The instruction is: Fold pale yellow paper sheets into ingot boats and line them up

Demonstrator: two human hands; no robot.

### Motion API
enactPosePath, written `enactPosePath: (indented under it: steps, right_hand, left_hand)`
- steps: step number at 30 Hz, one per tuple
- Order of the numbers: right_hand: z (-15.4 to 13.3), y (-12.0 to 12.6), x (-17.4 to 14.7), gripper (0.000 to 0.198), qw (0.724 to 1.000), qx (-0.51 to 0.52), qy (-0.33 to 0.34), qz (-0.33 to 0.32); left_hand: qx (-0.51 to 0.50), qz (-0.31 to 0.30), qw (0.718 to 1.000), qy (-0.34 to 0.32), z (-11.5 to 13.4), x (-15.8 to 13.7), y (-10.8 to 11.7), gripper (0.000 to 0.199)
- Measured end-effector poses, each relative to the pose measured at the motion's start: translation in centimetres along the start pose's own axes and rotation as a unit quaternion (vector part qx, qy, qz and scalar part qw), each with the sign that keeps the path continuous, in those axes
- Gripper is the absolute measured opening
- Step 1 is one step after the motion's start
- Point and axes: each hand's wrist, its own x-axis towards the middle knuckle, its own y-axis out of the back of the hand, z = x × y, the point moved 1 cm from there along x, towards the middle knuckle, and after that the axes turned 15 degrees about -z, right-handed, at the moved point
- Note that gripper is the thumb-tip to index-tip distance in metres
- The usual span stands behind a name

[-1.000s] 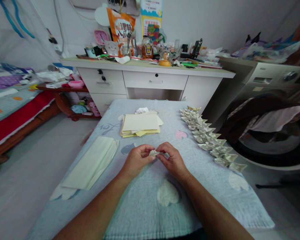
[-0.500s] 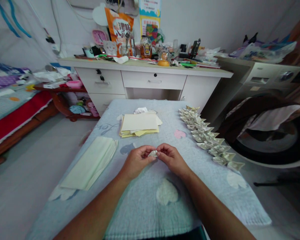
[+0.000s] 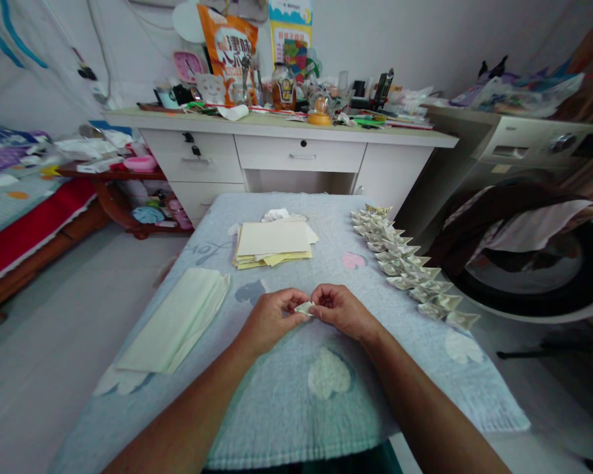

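Observation:
Between my two hands, low over the cloth-covered table, is a small piece of folded paper, pale with faint print. My left hand pinches its left side between thumb and fingers. At its right end, my right hand grips it with thumb and curled fingertips. Parts of the paper are hidden by the fingers. To the right lies a long row of folded paper boats, pointed at the ends and nested against each other.
A stack of cream and yellow paper lies beyond my hands, with crumpled white tissue behind it. Pale green folded sheets rest at left. A cluttered white desk stands at the far side; a washing machine is at right.
The folded paper has tilted a little between my fingers, and my right fingers have curled in more. The whole view has shifted slightly.

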Motion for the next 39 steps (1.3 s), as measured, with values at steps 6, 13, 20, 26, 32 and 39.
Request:
enactPosePath:
  steps: [6,13,20,26,32,39]
  right_hand:
    - [-0.1,-0.2,-0.1,0.028,0.998,-0.061,-0.009,-0.003]
    - [0.1,-0.3,-0.1,0.016,0.996,-0.092,0.0,-0.01]
    - [0.2,-0.1,-0.1,0.014,0.995,-0.098,0.005,-0.018]
    - [-0.5,-0.2,-0.1,0.014,0.992,-0.124,-0.009,-0.023]
    - [-0.1,-0.3,0.0,0.011,0.985,-0.174,-0.015,-0.011]
    - [-0.7,0.2,-0.4,0.031,0.997,-0.079,0.006,-0.014]
  left_hand:
    - [0.009,-0.012,1.0,0.018,-0.4,0.0,-0.2,0.016]
    - [-0.037,-0.022,0.999,0.006,-1.2,0.2,-0.5,0.019]
    - [-0.001,-0.036,0.999,-0.003,-0.5,-0.1,-0.2,0.022]
    - [0.017,-0.038,0.999,-0.003,-0.4,-0.1,-0.1,0.023]
    - [0.003,-0.041,0.999,0.001,-0.9,-0.1,-0.4,0.02]
    - [-0.125,-0.027,0.992,0.014,-1.0,0.3,0.0,0.019]
